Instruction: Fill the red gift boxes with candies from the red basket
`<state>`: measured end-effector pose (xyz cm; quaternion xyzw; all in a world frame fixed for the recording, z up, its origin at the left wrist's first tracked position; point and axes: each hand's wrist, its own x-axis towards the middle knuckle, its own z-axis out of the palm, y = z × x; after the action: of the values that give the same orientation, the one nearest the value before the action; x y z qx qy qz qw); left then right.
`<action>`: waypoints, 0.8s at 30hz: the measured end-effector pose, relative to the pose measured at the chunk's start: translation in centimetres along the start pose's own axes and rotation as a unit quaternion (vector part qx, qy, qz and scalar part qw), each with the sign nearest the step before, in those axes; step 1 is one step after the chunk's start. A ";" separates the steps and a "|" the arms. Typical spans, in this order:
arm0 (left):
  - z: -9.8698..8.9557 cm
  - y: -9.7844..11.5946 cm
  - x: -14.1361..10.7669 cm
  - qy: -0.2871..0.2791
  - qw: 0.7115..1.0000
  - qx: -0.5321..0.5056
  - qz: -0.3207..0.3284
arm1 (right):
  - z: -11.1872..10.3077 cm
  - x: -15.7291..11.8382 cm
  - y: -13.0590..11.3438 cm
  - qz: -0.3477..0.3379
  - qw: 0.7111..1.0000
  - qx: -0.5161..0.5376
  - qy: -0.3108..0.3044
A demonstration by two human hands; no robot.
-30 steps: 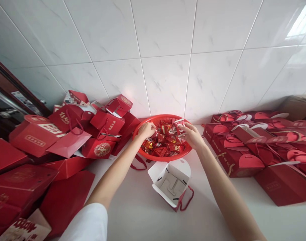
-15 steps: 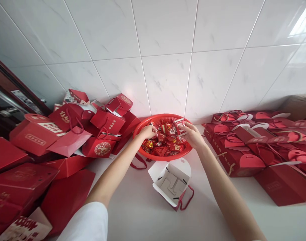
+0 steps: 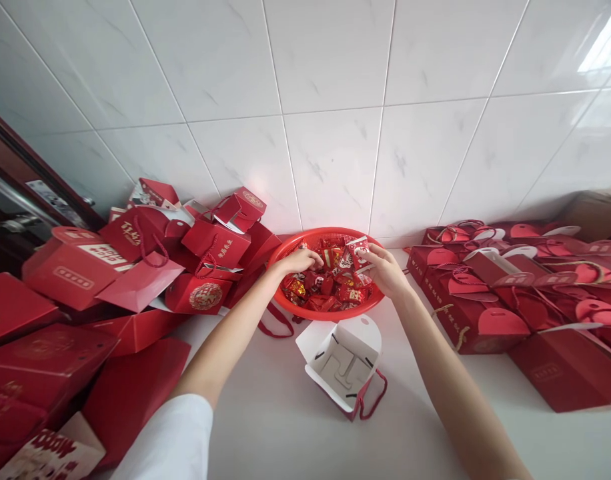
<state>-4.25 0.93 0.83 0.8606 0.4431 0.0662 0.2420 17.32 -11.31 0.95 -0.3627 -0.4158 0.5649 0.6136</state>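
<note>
In front of you, the basket (image 3: 305, 312) looks like smooth, slightly glossy plastic, and the sweet wrappers (image 3: 350, 293) like shiny film. Your near open box (image 3: 343, 370) is matt card inside; the far wall tiles (image 3: 330, 167) look glazed, your left sleeve (image 3: 168, 440) soft cloth.

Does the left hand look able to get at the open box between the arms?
Probably yes: the left hand is over the basket, and the box sits just on the near side, open upward, with only the basket's rim apparently between.
</note>
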 end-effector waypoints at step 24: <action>0.4 1.0 1.0 -0.071 0.951 0.301 0.005 | -0.1 0.0 0.1 0.007 1.000 0.000 0.005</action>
<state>-2.78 1.08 0.84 0.8981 0.4200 -0.1305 0.0023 17.39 -11.26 0.83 -0.3683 -0.4101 0.5676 0.6116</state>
